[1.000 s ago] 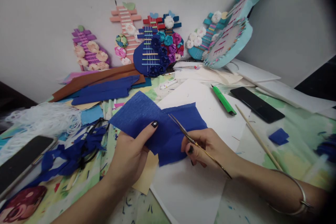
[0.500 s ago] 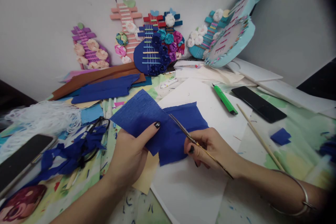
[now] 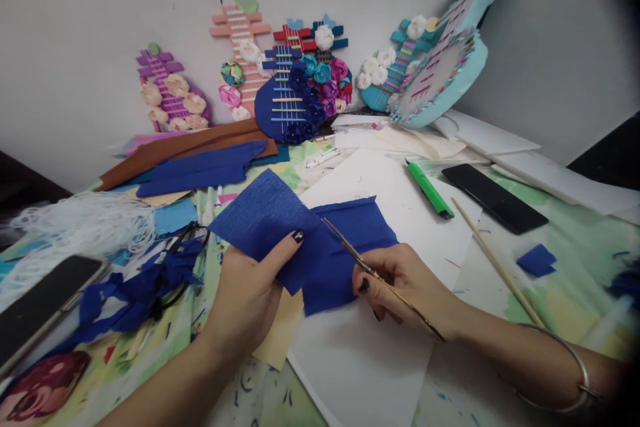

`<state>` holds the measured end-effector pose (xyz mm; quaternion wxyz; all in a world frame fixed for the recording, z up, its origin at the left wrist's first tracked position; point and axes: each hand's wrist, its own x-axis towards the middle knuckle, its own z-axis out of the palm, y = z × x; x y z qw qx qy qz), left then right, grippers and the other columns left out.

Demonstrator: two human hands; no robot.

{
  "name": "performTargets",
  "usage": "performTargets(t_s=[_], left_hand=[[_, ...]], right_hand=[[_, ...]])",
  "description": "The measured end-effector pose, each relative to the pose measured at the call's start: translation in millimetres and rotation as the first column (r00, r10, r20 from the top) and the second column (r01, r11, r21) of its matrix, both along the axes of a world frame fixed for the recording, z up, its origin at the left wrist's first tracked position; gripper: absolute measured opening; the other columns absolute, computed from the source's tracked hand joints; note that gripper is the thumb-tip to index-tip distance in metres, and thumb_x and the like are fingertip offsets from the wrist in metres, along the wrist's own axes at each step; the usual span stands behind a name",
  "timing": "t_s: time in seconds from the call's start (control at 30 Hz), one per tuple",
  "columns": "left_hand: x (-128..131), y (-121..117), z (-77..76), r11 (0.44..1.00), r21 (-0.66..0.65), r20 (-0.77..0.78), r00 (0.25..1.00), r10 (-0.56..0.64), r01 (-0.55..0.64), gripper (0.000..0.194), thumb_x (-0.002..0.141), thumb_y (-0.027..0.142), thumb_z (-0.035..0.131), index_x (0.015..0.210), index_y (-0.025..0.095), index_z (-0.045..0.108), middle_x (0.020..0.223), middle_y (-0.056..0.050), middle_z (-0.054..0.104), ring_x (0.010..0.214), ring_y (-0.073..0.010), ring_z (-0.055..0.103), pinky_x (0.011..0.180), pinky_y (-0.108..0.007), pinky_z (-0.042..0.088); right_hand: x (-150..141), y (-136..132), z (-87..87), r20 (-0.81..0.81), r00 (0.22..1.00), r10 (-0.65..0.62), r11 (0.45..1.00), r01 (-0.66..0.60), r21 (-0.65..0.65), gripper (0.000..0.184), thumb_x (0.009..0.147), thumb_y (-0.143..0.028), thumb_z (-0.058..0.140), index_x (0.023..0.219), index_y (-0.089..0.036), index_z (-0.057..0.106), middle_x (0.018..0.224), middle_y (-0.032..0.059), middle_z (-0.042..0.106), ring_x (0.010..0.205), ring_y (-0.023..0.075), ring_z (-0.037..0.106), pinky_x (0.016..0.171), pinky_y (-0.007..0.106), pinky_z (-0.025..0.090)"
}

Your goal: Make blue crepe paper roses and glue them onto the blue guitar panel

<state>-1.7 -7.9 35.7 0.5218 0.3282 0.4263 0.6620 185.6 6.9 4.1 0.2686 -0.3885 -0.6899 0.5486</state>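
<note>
My left hand [image 3: 257,283] pinches a square piece of blue crepe paper [image 3: 265,217], thumb on top and fingers underneath. Partly beneath that square, a second blue crepe paper piece [image 3: 333,280] lies over the white paper [image 3: 365,360]. My right hand [image 3: 395,287] is closed around a pair of thin scissors with gold-coloured handles [image 3: 357,255]. Their blades point up and left, close to the right edge of the held square and over the second piece. The blades look nearly closed. Whether they touch the paper I cannot tell.
Right of my hands are a green cutter [image 3: 429,188], a black phone-like slab [image 3: 495,197], a wooden stick [image 3: 495,260] and a blue scrap [image 3: 537,260]. White cord [image 3: 85,230], blue scraps [image 3: 135,293] and a phone [image 3: 45,300] lie left. Decorated guitars [image 3: 280,107] stand behind.
My left hand and its blue square have shifted very slightly left. The scissors and my right hand stay almost in place.
</note>
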Motion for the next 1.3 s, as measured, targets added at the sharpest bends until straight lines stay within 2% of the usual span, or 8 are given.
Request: performTargets(t_s=[0.17,0.6,0.97,1.3], left_hand=[[0.7,-0.4,1.3,1.000,-0.020,-0.007,1.000,0.014,-0.014,0.055,0.062,0.009,0.078,0.113,0.020,0.063,0.103,-0.005,0.071,0.104,-0.0262,0.064,0.086,-0.036,0.055],[0.2,0.5,-0.6,1.000,-0.017,0.032,0.999,0.013,-0.013,0.060,0.062,0.008,0.077,0.118,0.020,0.061,0.106,-0.007,0.071,0.106,-0.0278,0.064,0.088,-0.038,0.055],[0.9,0.7,-0.5,1.000,-0.009,0.062,0.998,0.000,0.000,0.060,0.064,0.002,0.073,0.119,0.021,0.060,0.106,-0.006,0.071,0.105,-0.0255,0.065,0.084,-0.034,0.057],[-0.5,1.5,-0.5,1.000,-0.025,0.054,0.998,-0.015,0.016,0.058,0.064,0.004,0.074,0.117,0.021,0.060,0.100,-0.005,0.072,0.099,-0.0244,0.067,0.082,-0.033,0.057]], right_hand=[[-0.6,0.7,-0.2,0.009,1.000,-0.014,1.000,0.015,-0.026,0.039,0.077,-0.052,0.065,0.066,-0.016,0.058,0.044,-0.0033,0.052,0.035,0.0055,0.042,0.037,0.018,0.030],[-2.0,1.2,2.8,0.072,0.996,-0.052,0.998,0.054,-0.019,0.036,0.077,-0.047,0.066,0.063,-0.015,0.059,0.042,-0.0033,0.053,0.036,0.0056,0.043,0.038,0.017,0.031],[-3.1,0.9,3.0,0.101,0.993,-0.067,0.998,0.067,0.007,0.040,0.077,-0.050,0.065,0.058,-0.016,0.057,0.041,-0.0028,0.053,0.034,0.0052,0.041,0.038,0.017,0.030],[-4.4,1.6,5.8,0.114,0.991,-0.073,0.997,0.073,0.006,0.044,0.075,-0.053,0.066,0.054,-0.016,0.054,0.039,-0.0024,0.052,0.032,0.0048,0.039,0.037,0.018,0.028]])
